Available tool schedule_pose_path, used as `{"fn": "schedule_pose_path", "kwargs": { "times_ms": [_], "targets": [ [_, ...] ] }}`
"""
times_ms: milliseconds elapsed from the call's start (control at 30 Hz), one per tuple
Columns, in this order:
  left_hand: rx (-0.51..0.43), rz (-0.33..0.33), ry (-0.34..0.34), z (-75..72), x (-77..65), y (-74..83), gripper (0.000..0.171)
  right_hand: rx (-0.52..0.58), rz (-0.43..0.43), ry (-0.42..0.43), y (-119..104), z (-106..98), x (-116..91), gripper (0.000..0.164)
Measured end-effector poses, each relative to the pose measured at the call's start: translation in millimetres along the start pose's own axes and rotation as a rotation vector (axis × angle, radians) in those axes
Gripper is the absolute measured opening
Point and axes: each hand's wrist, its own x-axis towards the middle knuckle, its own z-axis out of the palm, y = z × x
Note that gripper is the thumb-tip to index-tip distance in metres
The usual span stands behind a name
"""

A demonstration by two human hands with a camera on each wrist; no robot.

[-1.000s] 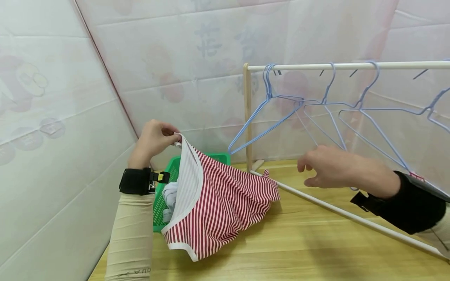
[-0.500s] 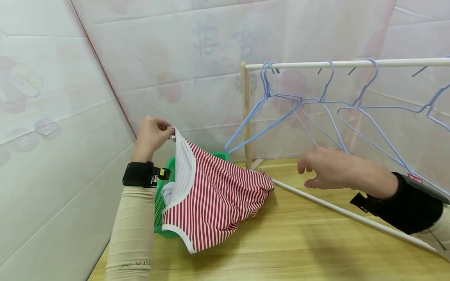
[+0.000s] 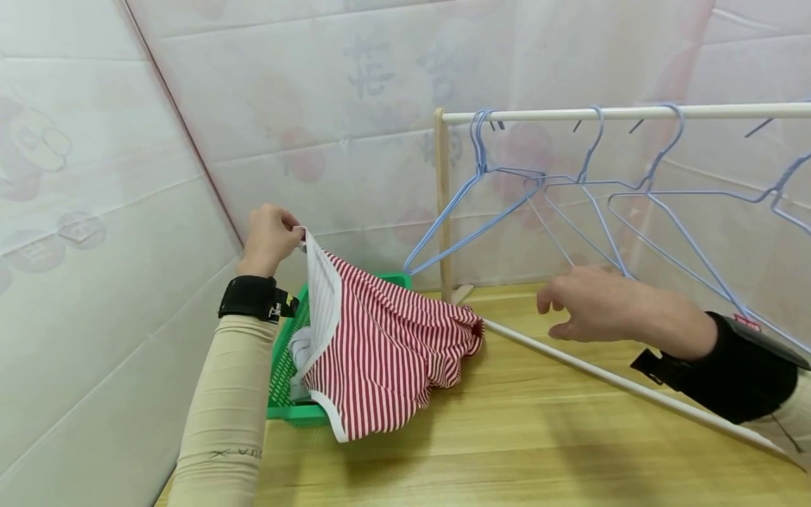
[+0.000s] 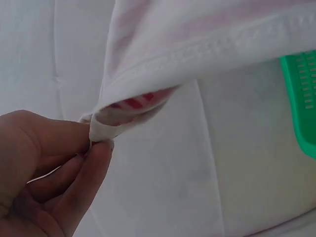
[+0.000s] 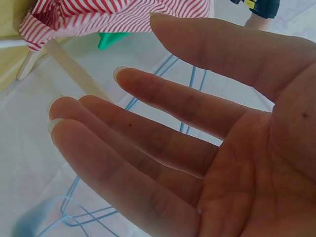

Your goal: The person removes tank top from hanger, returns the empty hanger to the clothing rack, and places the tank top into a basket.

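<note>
My left hand (image 3: 269,238) pinches the white-trimmed edge of a red-and-white striped garment (image 3: 393,338), which looks like a tank top. From that raised corner the cloth drapes down to the right, its far end bunched low over the table. In the left wrist view, thumb and fingertips grip the white binding (image 4: 106,129). The garment partly covers a green basket (image 3: 279,401) holding light grey cloth (image 3: 300,348). My right hand (image 3: 595,303) hovers to the right of the garment, empty, its fingers apart and relaxed in the right wrist view.
A rack with a white top rail (image 3: 526,115) and wooden post (image 3: 443,211) stands behind and to the right. Several blue hangers (image 3: 472,246) hang from it. Its white bottom bar (image 3: 621,380) runs over the wooden table (image 3: 507,451). A pale sheet wall (image 3: 304,84) closes the back.
My left hand has moved slightly up and left, drawing the garment with it, so its bunched end shifts left and its lower edge rises. My right hand stays nearly still.
</note>
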Motion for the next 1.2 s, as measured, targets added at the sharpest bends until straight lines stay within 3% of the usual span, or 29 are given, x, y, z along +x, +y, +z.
{"fn": "schedule_pose_path", "kwargs": {
  "times_ms": [300, 400, 733, 933, 1200],
  "targets": [
    [0.036, -0.083, 0.205, 7.9, -0.9, -12.5, 0.019, -0.017, -0.004, -0.001, -1, 3, 2, 0.025],
    [0.043, -0.079, 0.224, 8.7, -1.3, -14.6, 0.018, -0.010, -0.003, -0.007, 0, 4, 2, 0.025],
    [0.023, 0.002, -0.073, 7.0, -12.1, -10.4, 0.016, 0.031, -0.042, 0.001, 3, 10, 4, 0.024],
    [0.031, 0.034, -0.197, 13.4, -20.8, -8.8, 0.014, 0.048, -0.044, -0.012, 4, 12, 5, 0.024],
    [0.102, 0.032, -0.464, 28.0, -27.0, -10.8, 0.009, 0.083, -0.055, -0.035, 6, 17, 4, 0.024]
  ]
}}
